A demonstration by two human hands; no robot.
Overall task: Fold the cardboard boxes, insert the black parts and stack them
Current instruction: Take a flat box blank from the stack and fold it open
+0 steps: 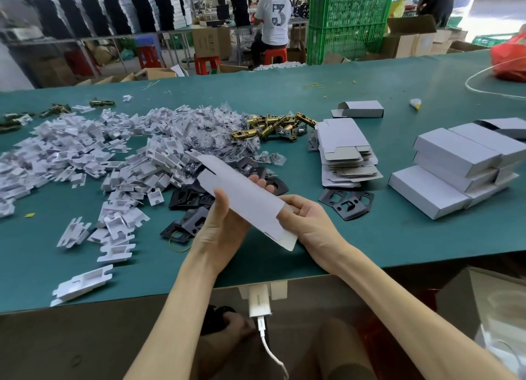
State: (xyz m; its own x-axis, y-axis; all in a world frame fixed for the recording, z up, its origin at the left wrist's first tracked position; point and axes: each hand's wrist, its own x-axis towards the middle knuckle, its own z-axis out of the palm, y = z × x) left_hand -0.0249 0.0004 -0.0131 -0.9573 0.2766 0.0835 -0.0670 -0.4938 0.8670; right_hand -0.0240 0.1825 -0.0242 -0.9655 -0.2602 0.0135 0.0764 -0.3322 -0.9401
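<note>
- Head view: the left hand [225, 223] clamps thumb and fingers round the middle of 1 flattened white cardboard box [244, 197], held above the green tabletop [370, 237]. The right hand [307, 217] pinches its near end.
- Judged step: folding, the box not yet squared up.
- Next move: press it open, tuck the flaps, then reach for the black metal plates [345, 204] lying just beyond.

Green tabletop [370, 237] fills middle of frame. Left half: wide heap of white plastic inserts [94, 152], strays toward lower left edge. Upper centre: brass latches [273, 126]. Centre: black plates [187, 209] at heap's lower edge, more lying right of centre. Right of centre: stack of flat box blanks [344, 157]; above it, single open box [360, 108]. Far right: folded boxes [455, 166], stacked. Upper right corner: red bag [509, 58].
</note>
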